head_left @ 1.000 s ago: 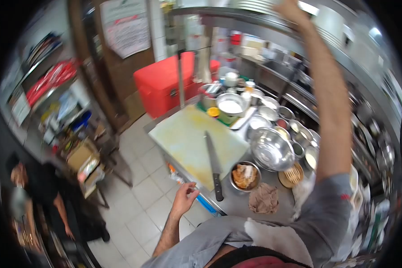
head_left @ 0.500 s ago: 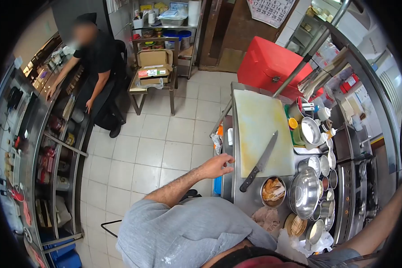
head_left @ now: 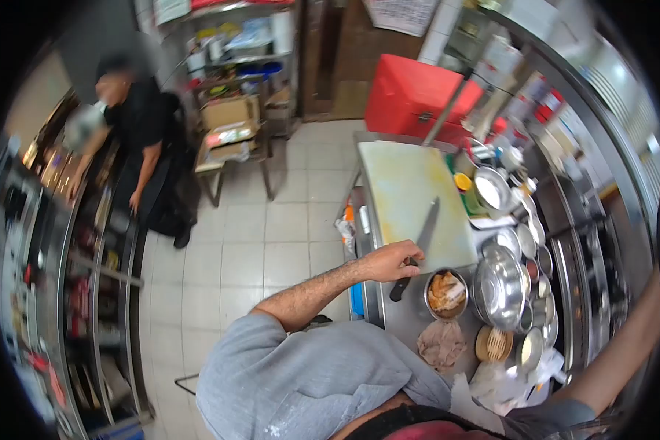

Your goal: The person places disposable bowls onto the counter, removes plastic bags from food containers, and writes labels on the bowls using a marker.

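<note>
We see the left hand (head_left: pixel 394 262) palm-down over the knife (head_left: pixel 430 224), its fingers curled where handle meets blade; we cannot tell whether they have closed on it. The right hand is out of view, so its state is unknown; the right arm (head_left: pixel 627 341) stretches away towards 4 o'clock from the left hand. The blade points to 1 o'clock, lying on the cutting board (head_left: pixel 396 183). We judge the step in hand to be taking up the knife, and lifting it calls for a full wrap around the handle, clear of the edge. At 4 o'clock sits the small bowl (head_left: pixel 428 299) of food (head_left: pixel 447 288); at 5, the crumpled cloth (head_left: pixel 440 343); at 3, the large steel bowl (head_left: pixel 497 295).
</note>
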Tool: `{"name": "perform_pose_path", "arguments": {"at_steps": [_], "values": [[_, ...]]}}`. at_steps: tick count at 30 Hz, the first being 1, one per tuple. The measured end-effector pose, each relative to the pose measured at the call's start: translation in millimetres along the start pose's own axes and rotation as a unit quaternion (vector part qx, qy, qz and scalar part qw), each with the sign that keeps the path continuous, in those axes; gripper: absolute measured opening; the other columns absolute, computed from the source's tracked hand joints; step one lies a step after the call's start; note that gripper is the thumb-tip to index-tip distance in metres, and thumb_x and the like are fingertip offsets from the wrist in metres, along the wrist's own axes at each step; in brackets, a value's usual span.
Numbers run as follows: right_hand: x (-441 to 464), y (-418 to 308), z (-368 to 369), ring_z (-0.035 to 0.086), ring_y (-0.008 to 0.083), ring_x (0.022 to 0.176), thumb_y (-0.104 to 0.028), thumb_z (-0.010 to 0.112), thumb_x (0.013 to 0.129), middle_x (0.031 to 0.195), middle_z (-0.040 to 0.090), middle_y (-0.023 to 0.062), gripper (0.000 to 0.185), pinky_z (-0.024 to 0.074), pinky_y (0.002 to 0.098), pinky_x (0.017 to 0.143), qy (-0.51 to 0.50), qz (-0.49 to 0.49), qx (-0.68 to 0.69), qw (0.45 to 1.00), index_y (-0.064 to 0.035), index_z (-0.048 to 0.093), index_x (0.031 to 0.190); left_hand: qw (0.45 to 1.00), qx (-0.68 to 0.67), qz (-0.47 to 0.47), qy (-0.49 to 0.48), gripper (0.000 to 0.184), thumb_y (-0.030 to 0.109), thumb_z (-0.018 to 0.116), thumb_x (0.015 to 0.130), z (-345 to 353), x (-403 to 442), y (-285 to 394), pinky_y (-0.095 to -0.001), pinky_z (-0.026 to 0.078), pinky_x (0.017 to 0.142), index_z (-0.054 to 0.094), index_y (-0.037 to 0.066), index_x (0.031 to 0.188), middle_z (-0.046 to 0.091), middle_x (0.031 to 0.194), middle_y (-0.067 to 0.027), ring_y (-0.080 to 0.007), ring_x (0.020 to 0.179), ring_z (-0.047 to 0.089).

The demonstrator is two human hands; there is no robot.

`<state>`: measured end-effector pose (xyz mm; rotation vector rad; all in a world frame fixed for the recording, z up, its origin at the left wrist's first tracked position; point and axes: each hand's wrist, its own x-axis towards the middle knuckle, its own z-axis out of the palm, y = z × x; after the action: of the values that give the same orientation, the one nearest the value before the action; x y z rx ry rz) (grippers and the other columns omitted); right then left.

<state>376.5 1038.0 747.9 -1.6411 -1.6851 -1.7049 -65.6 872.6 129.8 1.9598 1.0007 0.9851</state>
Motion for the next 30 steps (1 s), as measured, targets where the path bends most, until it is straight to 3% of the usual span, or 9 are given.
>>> {"name": "perform_pose_path", "arguments": {"at_steps": [5,7,9,14,16,19,21,25,30], "values": [[6.9,-10.2,-13.0,0.062,0.0377,0.078,-0.040,0.055,0.078,0.082,0.064,0.0222,0.043,0.0488,0.0445,0.072,-0.004,-0.054,-0.077,0.996,0.0016,0.067,0.079,0.996,-0.001,0.079,-0.048,0.033,0.020,0.063,0.083,6.2,56.6,33.9,-0.0325,0.048,0.073,0.054,0.002,0.108,0.055,0.100,-0.0107,-0.0196,0.085,0.056],[-43.0,-57.7,-62.2,0.063,0.0379,0.081,-0.042,0.055,0.078,0.083,0.065,0.0226,0.046,0.0490,0.0426,0.075,0.116,-0.030,0.057,0.991,0.0027,0.067,0.080,0.990,-0.006,0.134,-0.043,0.034,0.021,0.064,0.083,6.7,84.0,55.2,-0.0317,0.048,0.072,0.054,0.001,0.108,0.056,0.100,-0.0111,-0.0195,0.083,0.057],[-47.1,-69.4,-79.8,0.063,0.0380,0.084,-0.039,0.056,0.078,0.085,0.064,0.0236,0.045,0.0484,0.0429,0.079,0.055,0.005,0.046,0.997,0.0041,0.067,0.083,0.984,-0.018,0.175,-0.041,0.034,0.023,0.065,0.083,14.1,115.7,71.5,-0.0317,0.047,0.072,0.054,0.001,0.107,0.056,0.100,-0.0114,-0.0193,0.082,0.057],[-39.8,-60.0,-57.5,0.057,0.0255,0.078,-0.018,0.066,0.078,0.084,0.061,0.0111,0.025,0.0434,0.0347,0.069,0.032,0.051,0.158,0.986,-0.0002,0.060,0.094,0.956,-0.073,0.285,0.011,0.027,0.023,0.064,0.085,23.6,186.1,139.7,-0.0288,0.046,0.073,0.054,0.002,0.100,0.055,0.092,-0.0081,-0.0158,0.080,0.056],[-62.8,-102.6,-113.5,0.062,0.0389,0.085,-0.035,0.058,0.076,0.089,0.064,0.0253,0.041,0.0474,0.0450,0.081,0.048,0.092,0.170,0.980,0.0042,0.067,0.086,0.944,-0.165,0.287,0.007,0.025,0.023,0.063,0.085,29.0,217.9,161.8,-0.0273,0.046,0.074,0.054,0.003,0.096,0.055,0.091,-0.0051,-0.0135,0.081,0.055],[-68.9,-105.3,-117.2,0.064,0.0358,0.087,-0.035,0.065,0.074,0.092,0.064,0.0246,0.038,0.0477,0.0449,0.082,0.091,0.051,0.114,0.988,0.0005,0.070,0.085,0.899,-0.342,0.271,-0.027,0.023,0.027,0.063,0.086,28.4,257.6,191.6,-0.0258,0.046,0.075,0.055,0.006,0.095,0.056,0.094,-0.0021,-0.0103,0.082,0.055],[-82.8,-115.0,-123.8,0.057,0.0401,0.088,-0.012,0.058,0.071,0.088,0.059,0.0245,0.015,0.0464,0.0447,0.077,0.127,0.107,0.212,0.963,0.0004,0.063,0.079,0.877,-0.437,0.196,-0.047,0.024,0.032,0.058,0.088,20.8,267.1,218.3,-0.0283,0.046,0.077,0.056,0.009,0.095,0.057,0.095,-0.0020,-0.0116,0.087,0.055],[-104.2,-131.0,-141.8,0.056,0.0407,0.086,-0.013,0.058,0.074,0.086,0.059,0.0245,0.015,0.0448,0.0472,0.075,0.151,0.073,0.142,0.976,0.0007,0.063,0.074,0.762,-0.614,0.194,-0.074,0.034,0.044,0.052,0.089,22.3,290.8,244.5,-0.0397,0.044,0.082,0.057,0.011,0.093,0.057,0.098,-0.0041,-0.0182,0.097,0.054],[-145.7,-160.6,-161.1,0.052,0.0366,0.084,-0.013,0.059,0.076,0.084,0.056,0.0189,0.013,0.0434,0.0457,0.074,0.211,0.022,0.144,0.967,-0.0007,0.061,0.076,0.664,-0.708,0.200,-0.135,0.050,0.057,0.054,0.082,32.8,284.3,269.1,-0.0493,0.041,0.089,0.061,0.007,0.081,0.059,0.099,-0.0111,-0.0302,0.106,0.051]]}}
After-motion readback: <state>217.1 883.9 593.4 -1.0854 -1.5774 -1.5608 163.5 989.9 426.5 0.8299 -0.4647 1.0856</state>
